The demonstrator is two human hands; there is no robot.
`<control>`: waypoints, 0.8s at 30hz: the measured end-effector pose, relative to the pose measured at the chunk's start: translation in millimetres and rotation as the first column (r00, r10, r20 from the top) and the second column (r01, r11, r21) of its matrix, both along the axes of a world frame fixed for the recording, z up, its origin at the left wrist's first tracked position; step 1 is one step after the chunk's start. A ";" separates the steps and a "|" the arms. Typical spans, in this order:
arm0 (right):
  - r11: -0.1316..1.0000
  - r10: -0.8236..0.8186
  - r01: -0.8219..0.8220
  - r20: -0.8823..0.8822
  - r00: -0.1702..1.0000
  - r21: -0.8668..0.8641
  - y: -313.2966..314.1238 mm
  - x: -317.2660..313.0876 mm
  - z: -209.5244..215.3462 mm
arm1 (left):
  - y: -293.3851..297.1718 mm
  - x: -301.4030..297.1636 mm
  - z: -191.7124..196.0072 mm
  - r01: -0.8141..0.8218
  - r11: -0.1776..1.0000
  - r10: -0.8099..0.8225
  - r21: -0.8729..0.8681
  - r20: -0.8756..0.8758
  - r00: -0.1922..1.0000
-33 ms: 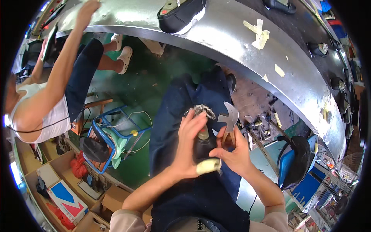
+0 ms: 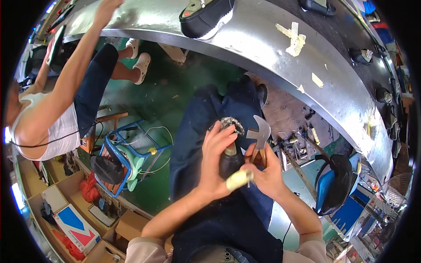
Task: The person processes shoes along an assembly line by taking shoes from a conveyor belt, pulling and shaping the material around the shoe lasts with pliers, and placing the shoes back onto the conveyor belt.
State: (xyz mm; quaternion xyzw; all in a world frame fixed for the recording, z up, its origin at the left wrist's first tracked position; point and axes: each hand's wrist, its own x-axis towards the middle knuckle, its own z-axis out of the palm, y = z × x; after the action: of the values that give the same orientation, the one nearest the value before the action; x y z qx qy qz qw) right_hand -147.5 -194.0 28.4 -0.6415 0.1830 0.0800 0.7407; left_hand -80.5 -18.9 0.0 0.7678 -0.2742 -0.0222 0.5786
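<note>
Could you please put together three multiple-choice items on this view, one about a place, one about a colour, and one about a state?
1. Where does the dark shoe that the person is working on lie?
A. on the long metal bench
B. over the lap, between both hands
C. on the green floor

2. What colour is the wrap on the thumb of the left hand?
A. pale yellow
B. red
C. blue

3. What is the state of the right hand?
A. open and empty
B. flat on the bench
C. closed around a metal hand tool

Answers: 1 B, the shoe sits above the dark trousers with a hand on either side. 2 A, the covering is cream to pale yellow. 3 C, the fingers grip the metal tool, whose head stands above the hand.
</note>
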 end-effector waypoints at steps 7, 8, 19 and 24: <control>0.972 -0.071 0.076 -0.031 0.997 0.221 9.3 -0.9 -7.0 | -19.9 4.9 -1.4 -0.209 0.961 0.197 -0.183 -0.083 0.977; 0.971 -0.094 0.098 -0.028 0.995 0.218 11.1 -2.0 -5.5 | -21.8 4.5 -0.8 -0.217 0.957 0.204 -0.193 -0.089 0.975; 0.979 0.048 0.035 -0.390 0.920 0.203 0.8 -34.2 -30.2 | -6.5 -18.5 29.6 -0.057 0.990 0.059 -0.126 0.015 0.998; 0.948 -0.309 0.313 -0.057 0.949 0.061 -9.1 -29.9 -5.2 | 23.5 -9.4 31.5 -0.014 0.970 -0.040 -0.242 -0.219 0.975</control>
State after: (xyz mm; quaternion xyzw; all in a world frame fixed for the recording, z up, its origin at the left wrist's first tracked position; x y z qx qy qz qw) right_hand -177.5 -203.1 23.2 -0.5766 0.2962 -0.0165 0.7613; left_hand -90.0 4.6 31.5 0.6824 -0.2135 -0.0780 0.6948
